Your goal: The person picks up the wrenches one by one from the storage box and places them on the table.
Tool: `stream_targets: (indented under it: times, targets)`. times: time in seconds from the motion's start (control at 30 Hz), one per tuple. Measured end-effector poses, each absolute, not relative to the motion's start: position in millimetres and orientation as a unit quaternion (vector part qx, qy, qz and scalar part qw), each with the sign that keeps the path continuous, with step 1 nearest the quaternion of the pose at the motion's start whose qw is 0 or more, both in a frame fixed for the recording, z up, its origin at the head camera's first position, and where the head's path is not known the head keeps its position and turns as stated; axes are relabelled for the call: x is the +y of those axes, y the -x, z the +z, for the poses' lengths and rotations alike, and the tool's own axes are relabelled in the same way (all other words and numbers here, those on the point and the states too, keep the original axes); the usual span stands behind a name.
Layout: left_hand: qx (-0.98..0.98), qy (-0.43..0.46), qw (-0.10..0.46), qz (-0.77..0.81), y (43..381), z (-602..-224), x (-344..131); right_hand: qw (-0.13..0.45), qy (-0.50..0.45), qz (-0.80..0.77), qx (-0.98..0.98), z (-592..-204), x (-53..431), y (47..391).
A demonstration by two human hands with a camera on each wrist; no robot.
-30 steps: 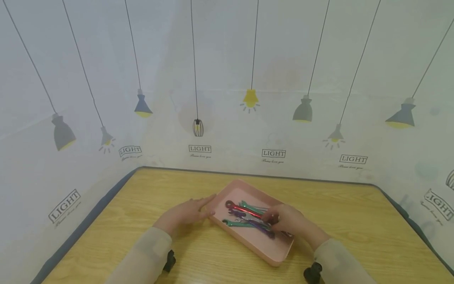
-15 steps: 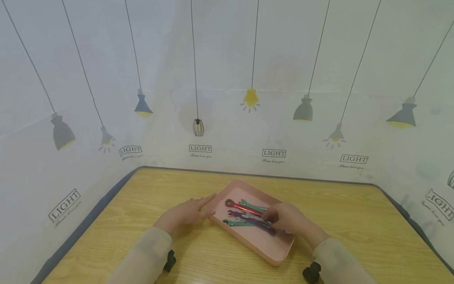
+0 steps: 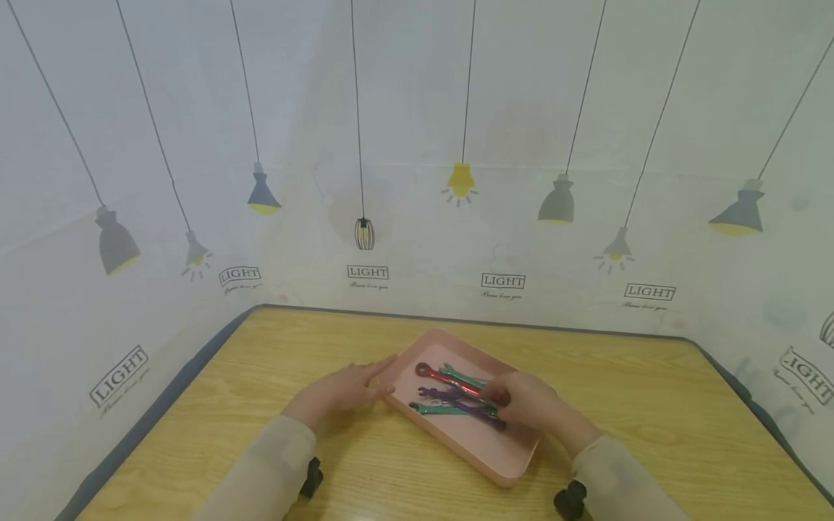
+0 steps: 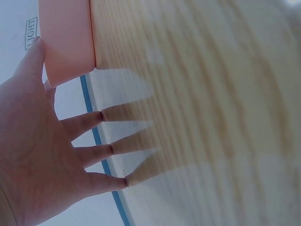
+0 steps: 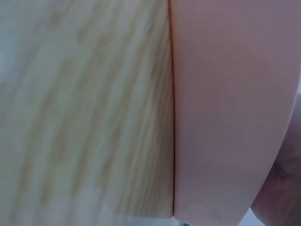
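Observation:
A pink tray (image 3: 482, 452) lies at an angle on the wooden table, holding several combination wrenches. My left hand (image 3: 345, 391) rests at the tray's left corner, thumb and forefinger touching its wall; in the left wrist view the other fingers of the left hand (image 4: 51, 150) are spread straight, tips at the table. Reaching over the right side, my right hand (image 3: 531, 401) pinches a red wrench (image 3: 449, 381) near one end. Green wrenches (image 3: 433, 409) and a purple wrench (image 3: 443, 395) lie beside and under it. In the right wrist view, the tray wall hides most of the right hand (image 5: 282, 183).
The wooden table (image 3: 293, 347) has a dark edge. Behind it and at both sides hangs a pale cloth (image 3: 417, 108) printed with lamps and lettering. A dark device (image 3: 311, 477) sits at the left wrist, another device (image 3: 570, 499) at the right.
The right fingers have closed on the red wrench, and its right end now shows at the fingertips. The wrenches beneath have shifted slightly. My left hand and the tray stay in place.

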State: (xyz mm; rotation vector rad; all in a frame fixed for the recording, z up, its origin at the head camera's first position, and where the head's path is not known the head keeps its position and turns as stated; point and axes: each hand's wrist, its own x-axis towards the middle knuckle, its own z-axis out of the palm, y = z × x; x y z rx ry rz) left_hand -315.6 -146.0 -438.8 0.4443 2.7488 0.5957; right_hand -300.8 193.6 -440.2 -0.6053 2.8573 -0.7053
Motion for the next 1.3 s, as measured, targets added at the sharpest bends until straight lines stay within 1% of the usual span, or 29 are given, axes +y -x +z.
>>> stream_targets:
  times: [0.2,0.43,0.63,0.9,1.13,1.3]
  targets:
    - [0.955,-0.155,0.147,0.207,316,-439,-146,0.084,0.184,-0.241,0.949,-441,193,305]
    - [0.954,-0.153,0.149,0.212,316,-438,-146,0.137,0.151,-0.318,0.926,-437,196,303]
    - [0.954,-0.149,0.154,0.212,317,-439,-145,0.145,0.129,-0.336,0.921,-437,199,303]
    - [0.954,-0.153,0.155,0.208,314,-437,-144,0.124,0.128,-0.342,0.923,-434,201,297]
    - [0.954,-0.147,0.157,0.208,313,-432,-143,0.083,0.136,-0.342,0.926,-424,209,297]
    - [0.953,-0.147,0.160,0.212,312,-431,-142,0.067,0.136,-0.355,0.922,-416,217,296]
